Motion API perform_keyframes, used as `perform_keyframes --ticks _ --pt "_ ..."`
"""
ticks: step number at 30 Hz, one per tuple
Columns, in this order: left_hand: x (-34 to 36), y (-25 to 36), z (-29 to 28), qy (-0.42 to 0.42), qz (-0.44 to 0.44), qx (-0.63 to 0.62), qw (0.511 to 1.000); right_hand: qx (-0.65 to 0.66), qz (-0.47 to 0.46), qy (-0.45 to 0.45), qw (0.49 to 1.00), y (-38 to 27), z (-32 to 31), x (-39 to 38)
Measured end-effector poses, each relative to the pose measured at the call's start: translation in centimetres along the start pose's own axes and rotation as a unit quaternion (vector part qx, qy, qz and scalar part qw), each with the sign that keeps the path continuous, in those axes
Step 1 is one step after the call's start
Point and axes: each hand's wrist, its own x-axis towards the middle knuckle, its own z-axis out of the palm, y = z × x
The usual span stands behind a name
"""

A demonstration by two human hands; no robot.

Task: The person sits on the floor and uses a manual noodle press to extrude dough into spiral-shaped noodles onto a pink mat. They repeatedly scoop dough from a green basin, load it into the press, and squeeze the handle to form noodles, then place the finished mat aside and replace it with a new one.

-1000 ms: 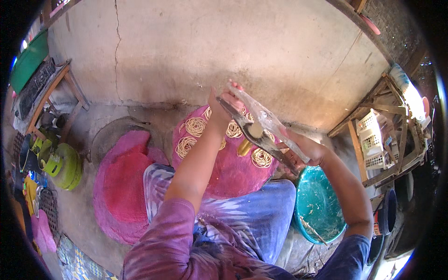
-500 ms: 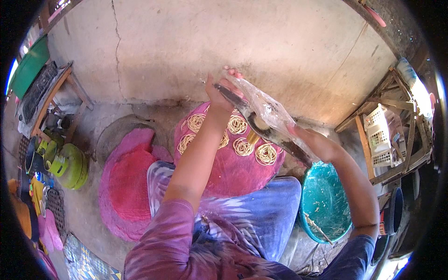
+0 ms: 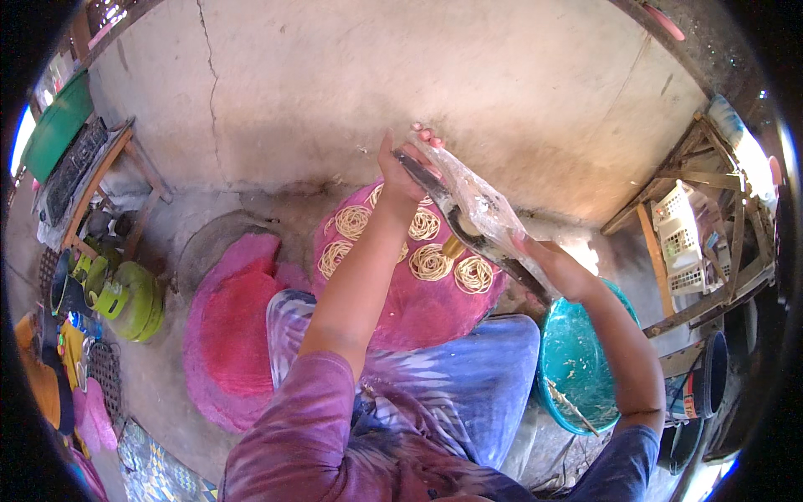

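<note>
My left hand [image 3: 408,171] grips the upper left end of a long dark press [image 3: 452,217] wrapped partly in clear plastic [image 3: 477,188]. My right hand [image 3: 556,269] is closed on its lower right end. A brass cylinder [image 3: 452,246] hangs from the press's middle, over a round magenta mat [image 3: 393,318]. Several coils of pale noodle-like strands [image 3: 429,262] lie on the mat, some partly hidden behind my left forearm and the press.
A teal basin [image 3: 579,351] with a stick sits right of my lap. A wooden rack [image 3: 736,234] with a white basket [image 3: 677,234] stands right. At left are pink mats [image 3: 209,368], green gas cylinders [image 3: 130,305] and a wooden bench [image 3: 134,163]. A cracked wall [image 3: 326,92] rises ahead.
Over the last second both hands and the press have shifted slightly up and right, and more coils show beneath. Both hands still grip it.
</note>
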Motion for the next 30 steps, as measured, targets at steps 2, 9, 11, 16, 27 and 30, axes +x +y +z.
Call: perform_keyframes --ticks 2,9,11,16,27,30 --pt "0.1 0.2 0.3 0.172 -0.035 0.119 0.977 0.059 0.025 0.000 0.998 1.1 0.0 0.2" --pt "-6.5 -0.5 1.7 0.181 -0.398 0.694 0.572 0.127 -0.013 -0.020 0.992 4.8 -0.2 0.1" --pt "-8.0 -1.2 1.3 0.210 -0.417 0.652 0.598 0.134 -0.025 -0.024 0.990 5.4 -0.1 0.2" --pt "-9.1 -2.0 0.6 0.184 -0.431 0.595 0.653 0.143 -0.049 -0.008 0.989 6.1 0.1 0.8" --pt "-11.3 -1.4 1.8 0.007 -0.309 0.878 0.365 0.164 -0.076 0.095 0.979 6.7 0.3 -0.2" --pt "-12.4 -1.6 4.2 -0.122 -0.257 0.947 0.148 0.136 -0.084 0.080 0.984 6.3 0.0 -2.1"
